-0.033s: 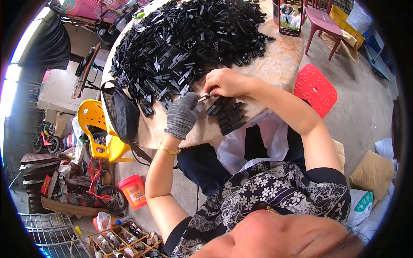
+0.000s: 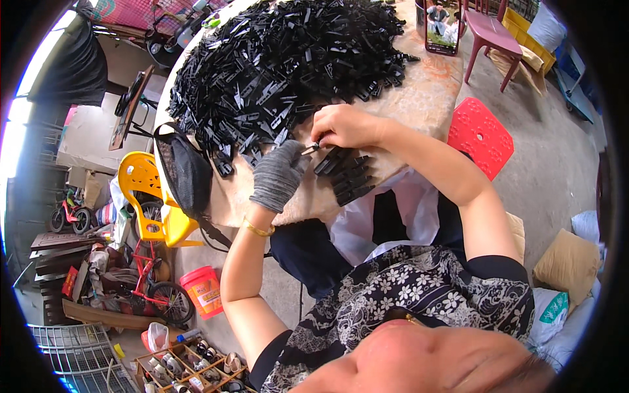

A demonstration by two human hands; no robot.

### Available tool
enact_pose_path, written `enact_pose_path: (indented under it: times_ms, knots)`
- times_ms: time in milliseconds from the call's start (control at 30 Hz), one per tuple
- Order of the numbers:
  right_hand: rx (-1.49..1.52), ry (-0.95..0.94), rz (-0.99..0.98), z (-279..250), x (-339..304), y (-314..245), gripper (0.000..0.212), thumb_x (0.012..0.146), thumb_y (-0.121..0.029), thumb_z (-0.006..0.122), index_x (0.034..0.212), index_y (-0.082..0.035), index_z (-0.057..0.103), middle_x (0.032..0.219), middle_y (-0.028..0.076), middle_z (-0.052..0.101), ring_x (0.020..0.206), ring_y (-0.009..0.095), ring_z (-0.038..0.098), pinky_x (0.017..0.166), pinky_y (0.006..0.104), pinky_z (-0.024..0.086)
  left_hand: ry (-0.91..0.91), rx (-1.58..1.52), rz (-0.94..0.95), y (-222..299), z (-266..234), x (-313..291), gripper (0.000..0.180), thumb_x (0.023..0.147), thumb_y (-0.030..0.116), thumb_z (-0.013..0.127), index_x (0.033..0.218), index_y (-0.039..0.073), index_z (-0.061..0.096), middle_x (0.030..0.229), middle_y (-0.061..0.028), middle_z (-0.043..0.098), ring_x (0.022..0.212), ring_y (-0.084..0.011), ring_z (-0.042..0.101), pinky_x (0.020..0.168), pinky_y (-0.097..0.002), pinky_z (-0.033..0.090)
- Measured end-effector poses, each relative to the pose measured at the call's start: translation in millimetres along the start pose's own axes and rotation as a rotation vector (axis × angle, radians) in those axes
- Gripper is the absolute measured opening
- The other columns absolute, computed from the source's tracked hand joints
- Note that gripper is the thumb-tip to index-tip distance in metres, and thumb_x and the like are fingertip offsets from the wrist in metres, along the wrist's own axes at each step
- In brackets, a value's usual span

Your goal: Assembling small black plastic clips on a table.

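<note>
Nothing visibly moved since the earlier frame, one left hand point(image 2: 278, 175) (gloved) and one bare right hand point(image 2: 345, 126) pinching one small piece point(image 2: 315, 147) over the table point(image 2: 429, 85) toward its near edge, one heap of black clips point(image 2: 282, 72) (uncountable) at the far edge.

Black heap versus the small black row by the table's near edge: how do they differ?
The heap is large, the row far smaller. The heap's pieces lie jumbled, pointing every way; the row's sit lined up side by side. The heap is mostly farther from the person than the row. Both are black.
</note>
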State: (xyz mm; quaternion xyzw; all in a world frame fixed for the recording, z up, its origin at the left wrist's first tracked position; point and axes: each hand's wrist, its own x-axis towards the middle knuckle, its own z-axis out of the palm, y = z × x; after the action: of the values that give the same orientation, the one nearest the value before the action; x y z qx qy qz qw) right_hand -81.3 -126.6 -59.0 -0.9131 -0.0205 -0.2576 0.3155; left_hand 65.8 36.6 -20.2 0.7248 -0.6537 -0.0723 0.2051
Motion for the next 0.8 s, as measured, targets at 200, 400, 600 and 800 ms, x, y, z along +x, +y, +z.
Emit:
enact_pose_path:
  times_ms: [200, 400, 600, 800]
  knots:
    - [0.001, -0.005, 0.007, -0.2, 0.7, -2.2, 0.015, 0.072, -0.011, 0.071, 0.084, -0.005, 0.068, 0.083, 0.008, 0.062, 0.085, 0.027, 0.058, 0.076, 0.0355, 0.046, -0.021, 0.078, -0.003, 4.2, -4.9, 2.5, 0.022, 0.081, 0.025, 0.064, 0.094, 0.008, 0.062, 0.082, -0.0154, 0.065, 0.076, -0.0331, 0.064, 0.066, -0.0407, 0.05]
    - [-0.01, 0.013, -0.019, -0.2, 0.3, -2.3, 0.014, 0.072, -0.011, 0.071, 0.084, -0.005, 0.068, 0.082, 0.008, 0.062, 0.084, 0.027, 0.058, 0.076, 0.0354, 0.047, -0.001, 0.04, 0.006, 1.7, -4.3, 3.0, 0.02, 0.08, 0.022, 0.065, 0.093, 0.006, 0.063, 0.081, -0.016, 0.065, 0.074, -0.032, 0.064, 0.066, -0.0387, 0.05]
    - [-0.015, 0.012, -0.034, 2.7, 2.5, -2.9, 0.014, 0.072, -0.011, 0.071, 0.084, -0.005, 0.068, 0.082, 0.008, 0.062, 0.085, 0.027, 0.058, 0.075, 0.0355, 0.047, -0.006, 0.08, 0.016, 0.7, -5.0, 2.8, 0.02, 0.08, 0.023, 0.064, 0.092, 0.008, 0.063, 0.078, -0.0154, 0.065, 0.074, -0.033, 0.063, 0.065, -0.0417, 0.049]
    - [-0.039, 0.0, -0.062, 1.2, 1.8, -5.1, 0.015, 0.07, -0.013, 0.071, 0.083, -0.007, 0.068, 0.085, 0.008, 0.062, 0.088, 0.028, 0.059, 0.079, 0.0369, 0.047, -0.097, 0.357, 0.11, 22.2, -15.9, 11.7, 0.018, 0.081, 0.023, 0.06, 0.089, 0.007, 0.062, 0.077, -0.0155, 0.065, 0.072, -0.0323, 0.063, 0.064, -0.0421, 0.05]
